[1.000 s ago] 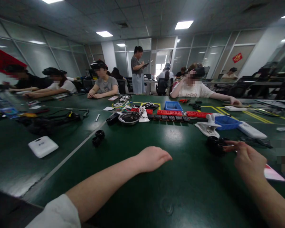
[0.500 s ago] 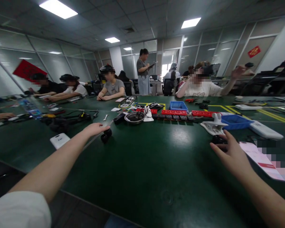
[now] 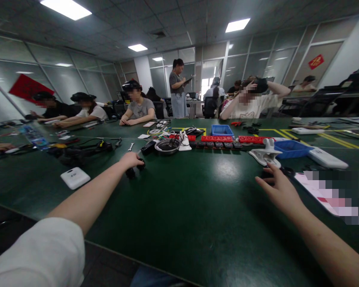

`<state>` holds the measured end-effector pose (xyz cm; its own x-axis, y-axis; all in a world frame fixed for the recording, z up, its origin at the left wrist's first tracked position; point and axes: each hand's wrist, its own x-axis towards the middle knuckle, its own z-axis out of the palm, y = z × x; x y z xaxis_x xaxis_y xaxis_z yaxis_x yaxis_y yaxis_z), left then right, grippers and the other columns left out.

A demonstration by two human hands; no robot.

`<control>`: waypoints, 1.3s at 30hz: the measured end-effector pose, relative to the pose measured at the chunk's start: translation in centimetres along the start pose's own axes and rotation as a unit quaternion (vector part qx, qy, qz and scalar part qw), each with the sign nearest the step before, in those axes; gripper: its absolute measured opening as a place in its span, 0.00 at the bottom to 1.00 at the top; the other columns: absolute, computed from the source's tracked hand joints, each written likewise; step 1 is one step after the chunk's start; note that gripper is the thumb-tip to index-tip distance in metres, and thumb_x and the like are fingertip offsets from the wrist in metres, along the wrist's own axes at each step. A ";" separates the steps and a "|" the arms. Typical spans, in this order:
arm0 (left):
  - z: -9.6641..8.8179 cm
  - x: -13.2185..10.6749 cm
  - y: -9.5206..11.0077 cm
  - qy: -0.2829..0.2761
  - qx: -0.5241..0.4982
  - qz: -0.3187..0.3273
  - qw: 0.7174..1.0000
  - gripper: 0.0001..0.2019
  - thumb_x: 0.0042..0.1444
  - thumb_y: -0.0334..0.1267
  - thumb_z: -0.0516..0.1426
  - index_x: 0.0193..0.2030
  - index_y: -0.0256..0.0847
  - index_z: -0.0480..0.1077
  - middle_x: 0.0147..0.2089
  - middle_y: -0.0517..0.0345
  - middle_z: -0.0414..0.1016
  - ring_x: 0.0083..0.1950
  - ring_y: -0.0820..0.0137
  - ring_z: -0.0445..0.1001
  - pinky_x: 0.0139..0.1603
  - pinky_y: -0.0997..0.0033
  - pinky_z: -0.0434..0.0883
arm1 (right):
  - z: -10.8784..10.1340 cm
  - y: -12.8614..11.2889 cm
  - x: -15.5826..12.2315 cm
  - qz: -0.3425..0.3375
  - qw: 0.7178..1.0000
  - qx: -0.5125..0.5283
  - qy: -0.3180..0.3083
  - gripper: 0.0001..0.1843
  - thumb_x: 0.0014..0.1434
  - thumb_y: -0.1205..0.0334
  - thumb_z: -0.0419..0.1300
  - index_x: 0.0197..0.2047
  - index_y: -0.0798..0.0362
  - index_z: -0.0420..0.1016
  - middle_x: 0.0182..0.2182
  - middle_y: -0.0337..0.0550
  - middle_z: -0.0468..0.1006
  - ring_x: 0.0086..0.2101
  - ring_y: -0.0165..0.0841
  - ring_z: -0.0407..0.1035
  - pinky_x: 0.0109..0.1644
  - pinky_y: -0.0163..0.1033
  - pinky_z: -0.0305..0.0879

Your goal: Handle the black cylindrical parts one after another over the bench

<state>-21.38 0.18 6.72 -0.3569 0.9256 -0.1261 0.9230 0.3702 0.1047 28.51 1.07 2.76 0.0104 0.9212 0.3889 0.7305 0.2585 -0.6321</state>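
My left hand reaches over the table with its fingers curled down over a black object with two rounded parts. The object's top is covered by the fingers and its kind is unclear. On the right, my right hand has its thumb and fingers spread around a small black object; a firm grip does not show. Another dark rounded piece lies just beyond that hand. Right behind the fingers stands a white clip-like stand. A small open-ended wrench lies beyond my left hand.
On the green table, a white device lies beside my left forearm and a pink-white phone-like slab beside my right hand. Farther back are a metal bowl, red power strips and blue bins. People sit opposite.
My left hand has moved slightly right, its fingers curling farther down, and the black parts beneath sit farther apart. My right hand has shifted left. The person opposite has brought a raised arm toward their headset.
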 end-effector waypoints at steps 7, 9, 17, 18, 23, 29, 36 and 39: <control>3.2 -2.5 10.6 0.001 -0.075 0.229 0.970 0.12 0.61 0.37 0.53 0.50 0.37 0.64 0.50 0.51 0.67 0.45 0.64 0.70 0.43 0.59 0.70 | 1.8 0.2 -0.8 -0.121 0.987 -0.013 -0.106 0.17 0.53 0.49 0.50 0.31 0.53 0.73 0.41 0.50 0.72 0.43 0.45 0.66 0.47 0.48 0.61; 4.2 -4.3 13.9 -0.013 -0.105 0.310 0.945 0.14 0.56 0.39 0.57 0.48 0.38 0.67 0.48 0.54 0.69 0.46 0.63 0.70 0.46 0.63 0.69 | 2.2 -0.2 -1.2 -0.138 0.980 -0.009 -0.146 0.21 0.56 0.50 0.46 0.20 0.52 0.69 0.28 0.46 0.73 0.36 0.43 0.67 0.46 0.49 0.59; 6.6 -8.9 19.2 -0.058 -0.219 0.484 0.845 0.22 0.47 0.36 0.61 0.50 0.43 0.65 0.47 0.57 0.67 0.47 0.65 0.68 0.48 0.70 0.65 | 3.5 -2.2 -2.9 -0.119 0.974 0.027 -0.193 0.23 0.61 0.51 0.40 0.23 0.52 0.67 0.18 0.38 0.67 0.24 0.33 0.65 0.31 0.37 0.62; 7.0 -8.7 19.1 -0.055 -0.232 0.483 0.843 0.25 0.46 0.37 0.62 0.52 0.43 0.63 0.48 0.56 0.66 0.46 0.65 0.68 0.48 0.69 0.66 | 3.7 -2.4 -2.9 -0.115 0.972 0.033 -0.200 0.23 0.61 0.52 0.39 0.28 0.53 0.69 0.18 0.37 0.66 0.23 0.33 0.65 0.30 0.37 0.62; 8.3 -7.9 18.2 -0.038 -0.274 0.455 0.846 0.38 0.41 0.46 0.65 0.58 0.42 0.54 0.53 0.51 0.59 0.45 0.62 0.66 0.45 0.63 0.67 | 5.0 -3.4 -1.2 -0.046 0.955 0.159 -0.247 0.24 0.57 0.54 0.49 0.55 0.54 0.55 0.30 0.40 0.71 0.25 0.32 0.66 0.28 0.37 0.64; 8.0 -7.9 17.9 -0.034 -0.320 0.460 0.828 0.30 0.42 0.43 0.65 0.52 0.41 0.61 0.49 0.53 0.63 0.47 0.62 0.65 0.47 0.64 0.66 | 6.1 -4.6 1.7 -0.080 0.865 0.223 -0.441 0.36 0.45 0.65 0.59 0.57 0.53 0.53 0.42 0.44 0.69 0.42 0.35 0.65 0.49 0.44 0.60; 8.4 -7.0 18.2 -0.086 -0.347 0.491 0.795 0.23 0.45 0.38 0.65 0.49 0.45 0.66 0.47 0.56 0.68 0.49 0.63 0.67 0.51 0.64 0.63 | 7.4 -4.7 1.3 -0.106 0.860 0.154 -0.476 0.41 0.40 0.65 0.67 0.58 0.54 0.58 0.49 0.48 0.65 0.48 0.42 0.60 0.54 0.49 0.55; 8.6 -6.8 18.1 -0.101 -0.344 0.498 0.789 0.24 0.45 0.38 0.65 0.50 0.45 0.66 0.46 0.57 0.69 0.48 0.64 0.68 0.49 0.66 0.64 | 7.4 -5.2 1.4 -0.157 0.864 0.103 -0.468 0.29 0.41 0.63 0.68 0.48 0.54 0.69 0.41 0.45 0.70 0.44 0.42 0.63 0.49 0.47 0.58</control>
<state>-0.98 -0.10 0.96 0.5914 0.7787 0.2094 0.4094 -0.5137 0.7540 19.66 3.17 1.58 -0.7928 0.6032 -0.0880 0.4595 0.4964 -0.7365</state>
